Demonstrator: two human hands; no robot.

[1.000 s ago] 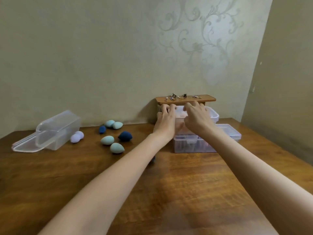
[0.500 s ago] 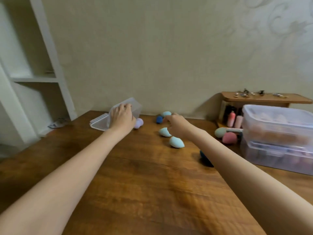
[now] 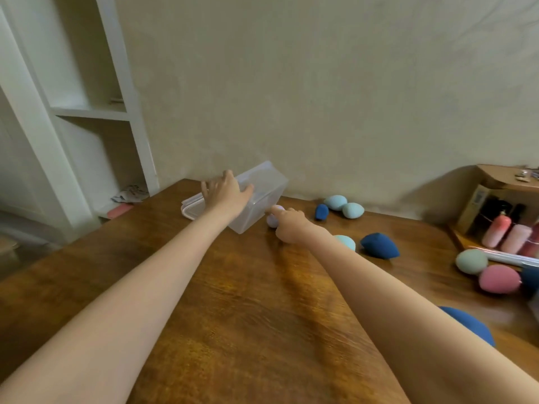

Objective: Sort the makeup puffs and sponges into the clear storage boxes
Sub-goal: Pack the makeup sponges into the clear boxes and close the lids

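At the far edge of the table (image 3: 250, 310), toward 11 o'clock in the head view, the left hand (image 3: 224, 193) lay over the clear storage box (image 3: 259, 199), which rested on its side with its lid (image 3: 191, 207) hanging open toward the left. Its fingers were spread and curved over the box's upper wall, holding it steady. Just beside the box at 12 o'clock, the right hand (image 3: 288, 225) had its fingers curled at the lilac sponges (image 3: 273, 219); whether they already pinched 1 could not be told, as the hand hid most of them.

Compared with 1 second earlier, both hands had left the stacked boxes at the right and travelled across to the tipped box, and the head had turned left with them, bringing a white shelf unit (image 3: 87, 112) into sight. Half a second earlier the right hand was nearer the teal sponges; now it was at the lilac pair. That suggested a fresh round of sorting into this box, likely starting with the lilac ones.

Awaiting sorting at 1 o'clock were 2 teal sponges (image 3: 344, 206) with a small blue sponge (image 3: 321, 212), and nearer, a dark blue sponge (image 3: 379, 246). At 3 o'clock lay a green sponge (image 3: 471, 261) and a pink sponge (image 3: 499, 282).
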